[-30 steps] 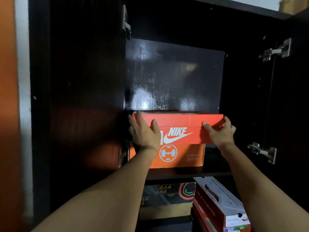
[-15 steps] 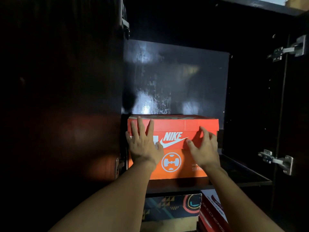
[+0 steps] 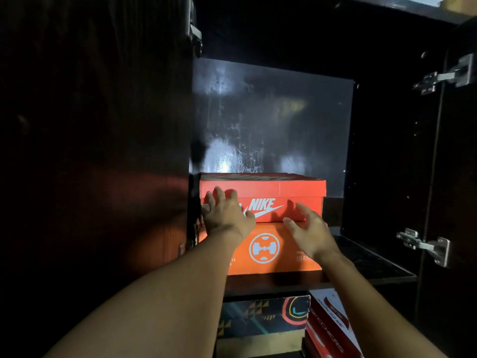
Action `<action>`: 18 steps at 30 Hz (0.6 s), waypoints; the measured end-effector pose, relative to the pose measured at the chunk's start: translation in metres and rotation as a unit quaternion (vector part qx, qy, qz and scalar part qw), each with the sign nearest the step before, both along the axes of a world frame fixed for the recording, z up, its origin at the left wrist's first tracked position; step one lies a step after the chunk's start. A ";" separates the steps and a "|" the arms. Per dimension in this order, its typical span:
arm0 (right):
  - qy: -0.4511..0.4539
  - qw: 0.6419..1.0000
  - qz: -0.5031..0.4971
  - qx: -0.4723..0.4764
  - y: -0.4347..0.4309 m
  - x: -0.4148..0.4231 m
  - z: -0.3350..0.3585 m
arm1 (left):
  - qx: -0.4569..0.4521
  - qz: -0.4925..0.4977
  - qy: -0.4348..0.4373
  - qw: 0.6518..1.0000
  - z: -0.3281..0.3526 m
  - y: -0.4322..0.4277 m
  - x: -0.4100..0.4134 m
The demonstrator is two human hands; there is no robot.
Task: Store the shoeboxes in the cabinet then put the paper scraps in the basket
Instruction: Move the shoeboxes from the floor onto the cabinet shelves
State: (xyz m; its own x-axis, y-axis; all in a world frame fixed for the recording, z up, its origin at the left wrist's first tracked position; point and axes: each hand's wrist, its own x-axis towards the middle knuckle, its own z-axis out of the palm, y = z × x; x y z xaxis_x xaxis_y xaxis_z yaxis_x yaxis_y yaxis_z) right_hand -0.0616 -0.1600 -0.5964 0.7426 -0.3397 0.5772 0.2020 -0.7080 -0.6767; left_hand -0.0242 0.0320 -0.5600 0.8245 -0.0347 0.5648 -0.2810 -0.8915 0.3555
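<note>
Head view is showing two bare forearms reaching up and forward into the open cabinet point(image 3: 387, 151). Beneath them, on the lower level, a patterned box point(image 3: 258, 313) and a red and white box point(image 3: 330, 324) are lying side by side. Further in, the left hand point(image 3: 227, 215) is lying flat, fingers spread, on the left part of the orange shoebox point(image 3: 284, 187) front face, touching it. The right hand point(image 3: 309, 231) is hanging with fingers splayed and loose just before the right part of that face, holding nothing; whether it is touching cannot be told. The orange shoebox is sitting on the upper shelf point(image 3: 374, 267), tucked against the compartment's left wall, its short end facing the person and its long axis running straight back toward the glossy back panel point(image 3: 271, 120). So the box is lying dead ahead of both palms, the left being the nearer, and any push is likely going along that axis, with bare shelf lying to its right.
</note>
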 end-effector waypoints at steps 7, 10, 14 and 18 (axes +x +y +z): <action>-0.017 0.998 -0.053 -0.020 -0.009 -0.077 -0.036 | -0.060 -0.142 0.014 0.988 -0.043 -0.030 -0.042; -0.001 0.995 -0.095 0.001 -0.020 -0.115 -0.063 | -0.037 -0.194 0.037 0.980 -0.076 -0.058 -0.067; 0.019 0.981 -0.191 -0.010 -0.037 -0.176 -0.093 | -0.016 -0.276 0.050 0.960 -0.113 -0.098 -0.105; 0.055 0.958 -0.281 -0.001 -0.040 -0.262 -0.129 | -0.013 -0.375 0.091 0.922 -0.146 -0.131 -0.160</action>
